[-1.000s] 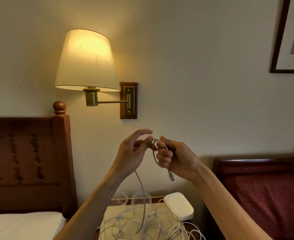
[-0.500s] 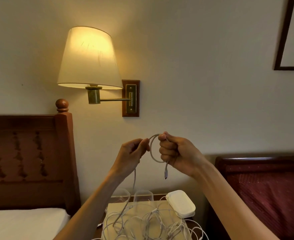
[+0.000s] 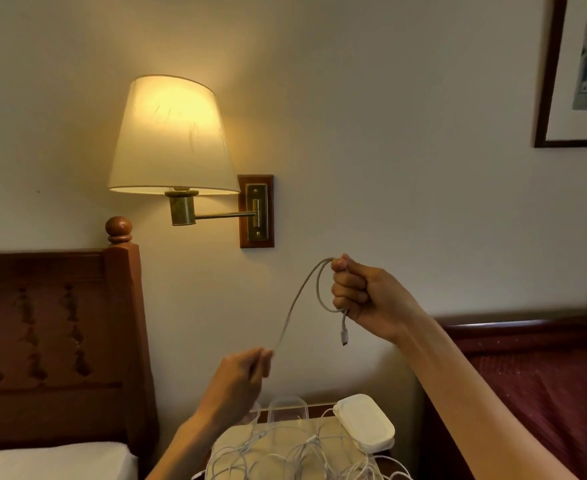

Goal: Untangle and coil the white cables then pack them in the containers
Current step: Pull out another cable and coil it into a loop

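Note:
My right hand (image 3: 361, 296) is raised before the wall and grips a small loop of a white cable (image 3: 302, 292), whose plug end (image 3: 344, 336) dangles below the fist. The cable slopes down and left to my left hand (image 3: 241, 382), which pinches it lower down, blurred by motion. A tangle of white cables (image 3: 285, 452) lies on the bedside table (image 3: 278, 433) below. Two clear containers (image 3: 286, 408) stand at the table's back, and a white oval lidded container (image 3: 366, 426) sits to their right.
A lit wall lamp (image 3: 170, 140) on a brass arm hangs above left. A dark wooden headboard (image 3: 56, 341) with a white pillow is at left. A bed with a red cover (image 3: 544, 393) is at right. A framed picture (image 3: 579, 71) hangs top right.
My left hand has dropped down and away from my right hand, sliding along the cable and drawing out a longer stretch. My right hand keeps its loop, now slightly higher.

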Demonstrator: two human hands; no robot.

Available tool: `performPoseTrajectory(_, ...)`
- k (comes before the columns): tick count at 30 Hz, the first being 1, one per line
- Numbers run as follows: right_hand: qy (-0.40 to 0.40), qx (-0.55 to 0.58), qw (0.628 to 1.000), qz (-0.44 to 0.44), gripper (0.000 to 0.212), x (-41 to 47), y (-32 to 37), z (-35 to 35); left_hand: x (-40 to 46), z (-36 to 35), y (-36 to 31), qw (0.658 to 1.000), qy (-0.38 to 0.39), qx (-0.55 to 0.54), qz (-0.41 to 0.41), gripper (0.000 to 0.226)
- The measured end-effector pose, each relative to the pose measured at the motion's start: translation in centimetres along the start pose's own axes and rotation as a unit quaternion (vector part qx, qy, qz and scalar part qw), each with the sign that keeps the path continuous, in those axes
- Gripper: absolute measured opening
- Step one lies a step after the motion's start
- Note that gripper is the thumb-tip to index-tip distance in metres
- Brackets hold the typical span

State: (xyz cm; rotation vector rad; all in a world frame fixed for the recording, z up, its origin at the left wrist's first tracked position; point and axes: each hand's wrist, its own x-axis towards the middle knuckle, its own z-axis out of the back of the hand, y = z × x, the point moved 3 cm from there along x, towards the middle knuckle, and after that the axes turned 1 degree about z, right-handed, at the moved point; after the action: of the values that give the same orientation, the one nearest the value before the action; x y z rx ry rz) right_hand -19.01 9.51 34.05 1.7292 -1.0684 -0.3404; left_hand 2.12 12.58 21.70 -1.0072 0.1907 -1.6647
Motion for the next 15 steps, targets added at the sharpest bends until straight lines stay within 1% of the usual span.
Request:
performPoseTrajectory(1,-0.013,-0.05,0.999,0.012,0.034,0.1,-0.4,-0.1,-0.2,-0.1,-1.6,0.997,0.055,0.059,-0.016,0.038)
performPoseTrajectory(2,-0.026,-0.107,0.994,0.026,0.034,0.2,-0.8,-0.2,-0.4,-0.2,-3.5,0.986,0.113,0.113,-0.047,0.039)
performPoseTrajectory(3,-0.036,-0.164,0.985,0.042,0.035,0.2,-1.3,-0.3,-0.5,-0.2,-5.4,0.972,0.15,0.155,-0.091,0.039)
performPoseTrajectory(4,-0.042,-0.213,0.974,0.058,0.035,0.2,-1.8,-0.6,-0.6,0.1,-7.1,0.961,0.158,0.18,-0.139,0.04)
performPoseTrajectory(5,-0.044,-0.25,0.965,0.072,0.035,0.1,-2.3,-0.7,-0.5,0.7,-8.5,0.954,0.138,0.189,-0.186,0.041)
performPoseTrajectory(6,-0.041,-0.277,0.957,0.08,0.034,0.0,-2.7,-0.8,-0.4,1.3,-9.5,0.951,0.099,0.186,-0.227,0.042)
performPoseTrajectory(9,-0.038,-0.354,0.93,0.086,0.036,-0.2,-3.6,-0.7,0.3,3.0,-10.6,0.937,-0.009,0.178,-0.299,0.036)
performPoseTrajectory(11,-0.026,-0.394,0.914,0.088,0.038,-0.4,-3.8,-0.6,0.9,3.7,-10.6,0.926,-0.06,0.197,-0.317,0.03)
performPoseTrajectory(13,-0.012,-0.413,0.906,0.09,0.04,-0.5,-3.9,-0.8,1.7,4.3,-10.4,0.916,-0.103,0.223,-0.318,0.026)
performPoseTrajectory(15,-0.007,-0.415,0.906,0.081,0.04,-0.6,-4.0,-1.0,2.5,4.7,-10.0,0.915,-0.131,0.226,-0.308,0.03)
